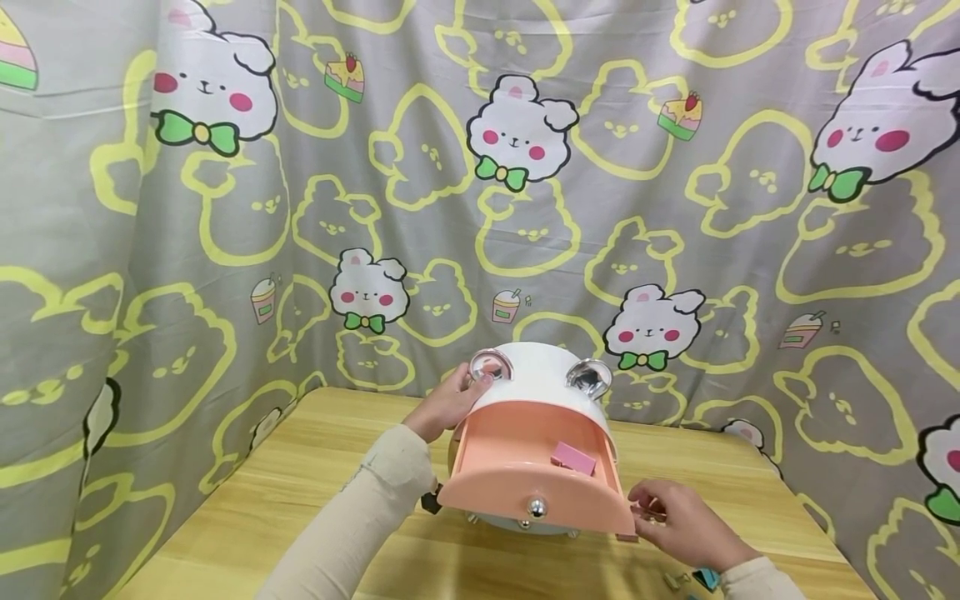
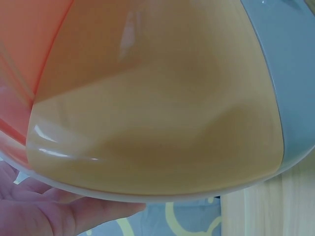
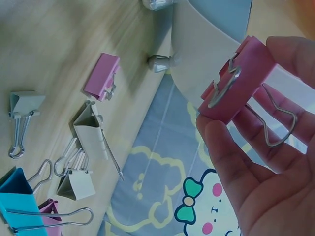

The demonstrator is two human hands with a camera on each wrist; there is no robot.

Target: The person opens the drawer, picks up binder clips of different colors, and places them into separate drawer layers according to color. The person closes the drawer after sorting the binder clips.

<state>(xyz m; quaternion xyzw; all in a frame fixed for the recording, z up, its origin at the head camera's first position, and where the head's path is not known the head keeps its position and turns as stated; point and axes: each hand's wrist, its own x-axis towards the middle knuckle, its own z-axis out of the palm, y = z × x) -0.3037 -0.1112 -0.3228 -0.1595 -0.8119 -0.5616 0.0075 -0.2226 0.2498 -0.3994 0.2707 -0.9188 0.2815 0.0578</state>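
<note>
My left hand [image 1: 450, 402] holds the upper left side of a rounded white drawer box [image 1: 536, 371], beside a silver ear-like ring [image 1: 491, 366]. In the left wrist view, part of the left hand [image 2: 64, 211] shows along the box's rim, one finger stretched out. The box's peach drawer [image 1: 510, 433] is pulled out, with a pink binder clip [image 1: 573, 458] lying inside. To the right of the drawer front, my right hand [image 1: 686, 525] pinches another pink binder clip [image 3: 241, 81] between thumb and fingers. Its wire handles show in the right wrist view.
On the wooden table [image 1: 300, 500] lie several more binder clips: a pink clip [image 3: 102, 76], white clips such as this one [image 3: 91, 130], and a blue clip [image 3: 18, 196]. The box stands on small silver feet [image 3: 160, 63]. A patterned curtain [image 1: 420, 208] hangs behind.
</note>
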